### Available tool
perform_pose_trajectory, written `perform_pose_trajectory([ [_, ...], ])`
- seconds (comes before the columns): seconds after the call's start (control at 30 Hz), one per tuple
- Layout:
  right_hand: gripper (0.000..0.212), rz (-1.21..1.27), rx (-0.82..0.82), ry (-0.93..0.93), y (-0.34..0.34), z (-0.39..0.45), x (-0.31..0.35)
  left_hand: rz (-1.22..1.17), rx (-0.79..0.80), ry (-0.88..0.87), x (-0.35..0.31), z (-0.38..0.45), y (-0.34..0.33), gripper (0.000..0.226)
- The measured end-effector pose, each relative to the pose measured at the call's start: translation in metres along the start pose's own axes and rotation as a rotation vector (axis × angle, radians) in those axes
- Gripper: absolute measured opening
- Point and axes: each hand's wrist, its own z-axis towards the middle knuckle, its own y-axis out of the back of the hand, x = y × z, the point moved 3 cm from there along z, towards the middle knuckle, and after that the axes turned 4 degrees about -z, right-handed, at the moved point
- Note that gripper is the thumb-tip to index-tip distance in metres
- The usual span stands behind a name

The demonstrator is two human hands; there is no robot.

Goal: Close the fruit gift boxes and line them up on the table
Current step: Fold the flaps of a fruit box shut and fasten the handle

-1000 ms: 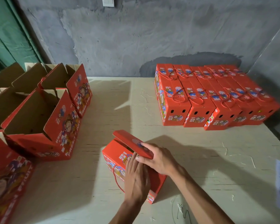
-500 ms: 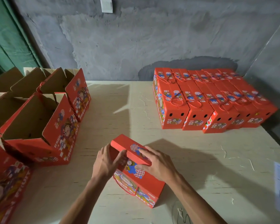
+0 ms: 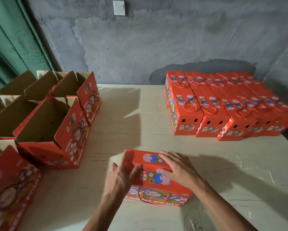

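Room: a rough grey plastered wall (image 3: pixel 156 47) behind, a green curtain (image 3: pixel 11 47) at the left, a white switch plate (image 3: pixel 118 7) high on the wall.
Surface: a pale wooden surface (image 3: pixel 123 122), with loose fibres and scratches showing on it.
Box in hand: a red fruit gift box (image 3: pixel 155 179) lies near the front edge, between both hands, its top flap down or nearly so; a red cord handle (image 3: pixel 154 201) hangs on its near side.
Left hand: left hand (image 3: pixel 120 177) spread flat against the box's left end, fingers splayed.
Right hand: right hand (image 3: pixel 180 169) spread over the top flap, fingertips curled on its near edge, pressing.
Handling: probably light, stiff cardboard; the flaps would crease if forced. Best gripped by the two ends.
Finished row: closed boxes (image 3: pixel 223 110) side by side at the far right.
Waiting: open boxes (image 3: pixel 45 124) at the left, flaps up.
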Motion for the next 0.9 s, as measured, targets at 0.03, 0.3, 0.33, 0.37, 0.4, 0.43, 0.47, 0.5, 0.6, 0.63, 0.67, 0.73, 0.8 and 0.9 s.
perform_pose_trajectory([
  [0.03, 0.093, -0.020, -0.023, -0.036, 0.000, -0.002, -0.002, 0.012, 0.039, 0.000, 0.000, 0.000, 0.000, 0.084],
  [0.3, 0.092, 0.015, -0.049, -0.047, 0.010, 0.002, -0.016, 0.178, 0.248, -0.233, -0.011, 0.041, 0.022, 0.101],
  [0.33, 0.091, 0.012, -0.052, -0.045, 0.010, 0.003, -0.017, 0.166, 0.308, -0.270, -0.015, 0.047, 0.023, 0.104],
  [0.37, 0.090, 0.008, -0.051, -0.046, 0.010, 0.005, -0.017, 0.146, 0.344, -0.298, -0.017, 0.051, 0.023, 0.105],
  [0.4, 0.089, 0.007, -0.050, -0.046, 0.010, 0.006, -0.017, 0.125, 0.354, -0.321, -0.018, 0.054, 0.022, 0.102],
  [0.43, 0.089, 0.008, -0.052, -0.045, 0.010, 0.007, -0.017, 0.109, 0.350, -0.338, -0.017, 0.056, 0.021, 0.098],
  [0.47, 0.089, 0.010, -0.053, -0.046, 0.010, 0.007, -0.017, 0.107, 0.343, -0.357, -0.015, 0.057, 0.019, 0.094],
  [0.5, 0.089, 0.009, -0.051, -0.047, 0.010, 0.007, -0.017, 0.119, 0.345, -0.375, -0.015, 0.058, 0.019, 0.092],
  [0.6, 0.089, -0.038, -0.016, -0.055, 0.006, 0.006, -0.018, 0.182, 0.380, -0.421, -0.015, 0.060, 0.019, 0.086],
  [0.63, 0.088, -0.063, -0.006, -0.057, 0.005, 0.005, -0.017, 0.177, 0.386, -0.431, -0.015, 0.062, 0.019, 0.083],
  [0.67, 0.087, -0.078, 0.005, -0.061, 0.003, 0.005, -0.016, 0.150, 0.391, -0.430, -0.015, 0.064, 0.019, 0.080],
  [0.73, 0.087, -0.085, 0.025, -0.065, 0.003, 0.005, -0.016, 0.089, 0.407, -0.397, -0.015, 0.070, 0.020, 0.080],
  [0.8, 0.087, -0.108, 0.048, -0.060, 0.004, 0.006, -0.017, 0.083, 0.440, -0.357, -0.016, 0.076, 0.018, 0.090],
  [0.9, 0.086, -0.178, 0.083, -0.033, 0.004, 0.007, -0.016, 0.173, 0.471, -0.341, -0.015, 0.081, 0.015, 0.104],
])
